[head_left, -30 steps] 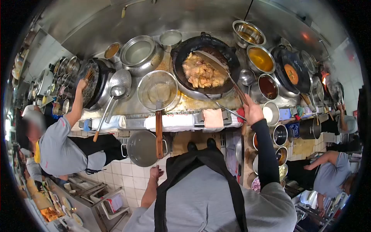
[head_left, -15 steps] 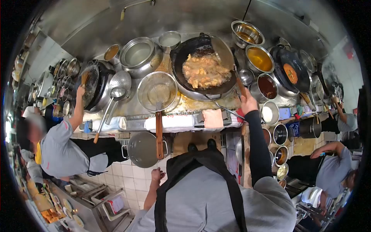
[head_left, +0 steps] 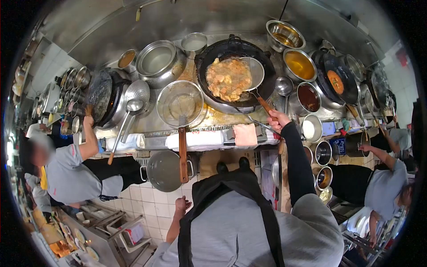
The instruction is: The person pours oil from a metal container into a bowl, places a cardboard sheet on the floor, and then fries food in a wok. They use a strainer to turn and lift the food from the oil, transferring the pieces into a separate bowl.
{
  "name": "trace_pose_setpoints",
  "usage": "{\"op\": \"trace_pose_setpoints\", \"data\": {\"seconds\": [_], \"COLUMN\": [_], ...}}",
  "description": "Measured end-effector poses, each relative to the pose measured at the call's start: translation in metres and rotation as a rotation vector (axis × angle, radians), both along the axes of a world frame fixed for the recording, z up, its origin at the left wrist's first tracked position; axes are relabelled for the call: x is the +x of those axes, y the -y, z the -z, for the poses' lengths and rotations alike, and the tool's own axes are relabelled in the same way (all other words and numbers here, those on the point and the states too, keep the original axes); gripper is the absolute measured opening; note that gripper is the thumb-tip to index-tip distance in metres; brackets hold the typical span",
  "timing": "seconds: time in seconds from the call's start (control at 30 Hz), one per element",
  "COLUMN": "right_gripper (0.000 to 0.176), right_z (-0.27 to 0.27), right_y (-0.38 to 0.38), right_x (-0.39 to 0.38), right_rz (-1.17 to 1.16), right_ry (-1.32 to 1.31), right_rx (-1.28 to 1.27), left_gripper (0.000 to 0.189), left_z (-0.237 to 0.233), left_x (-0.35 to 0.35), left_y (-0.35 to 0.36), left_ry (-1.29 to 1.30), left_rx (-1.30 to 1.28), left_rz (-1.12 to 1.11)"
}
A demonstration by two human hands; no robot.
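Observation:
My right hand (head_left: pixel 279 121) is closed around the wooden handle of a skimmer (head_left: pixel 255 72). The mesh head rests inside a black wok (head_left: pixel 206 95), at the right side of a heap of golden battered pieces (head_left: pixel 227 79) in bubbling oil. Low beside my body hangs my left hand (head_left: pixel 182 204), its fingers loosely bent and nothing in them. A large round strainer (head_left: pixel 169 91) with a long wooden handle lies left of the wok, reaching over the counter's front edge. Close to my right hand is a metal ladle (head_left: pixel 283 85).
Bowls of yellow liquid (head_left: pixel 300 65) and dark red sauce (head_left: pixel 308 99) stand right of the wok. A lidless-looking steel pot (head_left: pixel 156 60) is at back left. Below the counter stands a large pot (head_left: pixel 165 171). A co-worker (head_left: pixel 71 167) works at left, another (head_left: pixel 384 182) at right.
My right hand has come slightly lower and left. The skimmer head has turned from tilted up to lying against the fried pieces, which have shifted left. The left co-worker's hand and brush moved down.

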State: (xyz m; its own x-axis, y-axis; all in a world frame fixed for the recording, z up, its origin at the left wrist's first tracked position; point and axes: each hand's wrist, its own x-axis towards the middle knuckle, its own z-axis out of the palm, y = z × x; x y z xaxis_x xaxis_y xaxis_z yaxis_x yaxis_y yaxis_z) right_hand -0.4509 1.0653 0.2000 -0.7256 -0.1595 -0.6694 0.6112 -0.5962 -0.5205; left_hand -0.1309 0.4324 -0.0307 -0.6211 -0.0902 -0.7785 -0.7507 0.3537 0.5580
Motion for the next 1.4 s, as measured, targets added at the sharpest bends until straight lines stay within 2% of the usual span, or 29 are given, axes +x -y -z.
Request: {"op": "trace_pose_setpoints", "data": {"seconds": [0.1,0.2,0.23,0.3,0.33,0.43,0.53,0.63,0.67,0.8,0.9,0.97,1.03,1.17,1.23,1.3,1.4], "right_gripper": [0.028,0.039,0.041,0.044,0.045,0.044,0.046,0.046,0.046,0.046,0.046,0.047,0.048,0.047,0.045,0.047,0.047], "right_z": [-0.001,-0.014,-0.026,-0.048,-0.046,-0.072,-0.147,-0.169,-0.185,-0.214,-0.213,-0.188,-0.157,-0.132,-0.131,-0.116,-0.097], "right_y": [-0.001,-0.013,-0.013,-0.013,-0.018,-0.007,0.030,0.019,0.017,0.017,0.029,0.033,0.040,0.053,0.056,0.062,0.071], "right_x": [-0.003,-0.002,0.001,0.007,0.006,0.016,0.032,0.042,0.045,0.059,0.067,0.063,0.060,0.063,0.075,0.082,0.073], "right_rz": [-0.065,-0.202,-0.261,-0.377,-0.437,-0.470,-0.608,-0.568,-0.647,-0.539,-0.454,-0.511,-0.519,-0.445,-0.444,-0.307,-0.495], "right_ry": [-0.020,-0.093,-0.151,-0.267,-0.368,-0.961,-0.687,-0.878,-0.786,-0.866,-0.882,-0.761,-0.680,-0.640,-0.617,-0.818,-0.578], "right_rx": [-0.019,0.269,0.427,0.743,0.971,1.765,1.686,1.732,1.736,1.704,1.715,1.709,1.724,1.766,1.742,1.667,1.749], "left_gripper": [0.032,0.032,0.032,0.033,0.033,0.034,0.034,0.033,0.033,0.033,0.032,0.032,0.033,0.033,0.033,0.033,0.034], "left_z": [0.003,0.000,-0.004,-0.031,-0.032,-0.033,-0.029,-0.025,-0.024,-0.025,-0.025,0.000,0.001,0.004,-0.004,-0.015,-0.005], "left_x": [-0.001,-0.007,-0.009,-0.030,-0.033,-0.037,-0.041,-0.044,-0.045,-0.042,-0.036,-0.015,-0.010,-0.004,0.000,-0.007,-0.006], "left_y": [-0.001,-0.005,-0.007,-0.026,-0.026,-0.028,-0.031,-0.032,-0.033,-0.033,-0.030,-0.017,-0.015,-0.011,-0.014,-0.021,-0.018], "left_ry": [-0.034,-0.012,0.013,0.201,0.207,0.212,0.194,0.191,0.191,0.205,0.236,0.092,0.037,0.008,0.065,0.219,0.287], "left_rx": [-0.016,0.009,0.033,0.149,0.140,0.130,0.152,0.168,0.173,0.164,0.145,0.096,0.062,0.050,0.088,0.155,0.137], "left_rz": [0.035,-0.062,-0.136,-0.565,-0.530,-0.479,-0.526,-0.539,-0.547,-0.525,-0.527,-0.238,-0.099,-0.086,-0.242,-0.604,-0.622]}}
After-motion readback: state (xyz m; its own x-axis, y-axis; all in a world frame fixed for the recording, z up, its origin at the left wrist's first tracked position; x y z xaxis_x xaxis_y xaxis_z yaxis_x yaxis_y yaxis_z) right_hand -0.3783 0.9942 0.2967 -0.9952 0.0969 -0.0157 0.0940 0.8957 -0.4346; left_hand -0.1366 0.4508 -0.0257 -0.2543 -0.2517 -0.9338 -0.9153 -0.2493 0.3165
